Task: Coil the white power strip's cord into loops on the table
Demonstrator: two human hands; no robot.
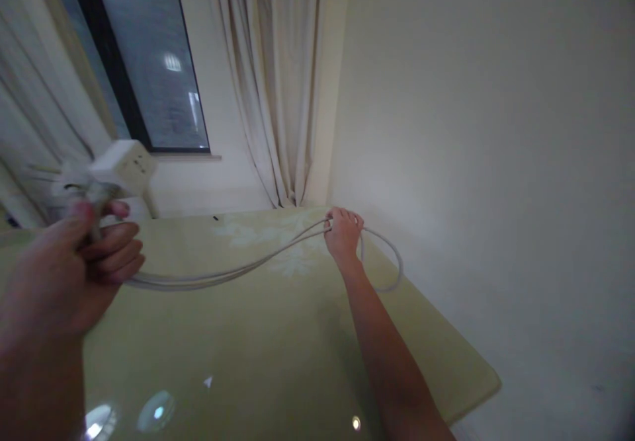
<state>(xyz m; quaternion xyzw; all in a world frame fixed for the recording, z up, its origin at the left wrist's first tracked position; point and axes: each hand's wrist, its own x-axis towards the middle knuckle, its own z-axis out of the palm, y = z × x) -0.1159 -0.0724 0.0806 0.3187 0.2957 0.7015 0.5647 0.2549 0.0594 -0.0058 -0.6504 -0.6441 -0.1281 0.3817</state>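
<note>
My left hand (pixel 94 256), raised at the left, is closed around the cord just below a white power strip (pixel 126 166). The strip's block with socket holes sticks up above my fist; parts beside it are blurred. From my fist the white cord (pixel 213 281) runs in a few strands to the right, sagging above the tabletop. Further off, my right hand (pixel 343 233) has its fingers wrapped round those strands. Past it, a loop of the cord bends out toward the wall and back down.
A pale green glossy table (pixel 223 348) lies below, with light reflections and a leaf pattern. Its right edge runs along a plain wall (pixel 471 163). Behind are a curtain (pixel 278 84) and a dark-framed window (pixel 149 51). A small dark object (pixel 215 218) lies at the far edge.
</note>
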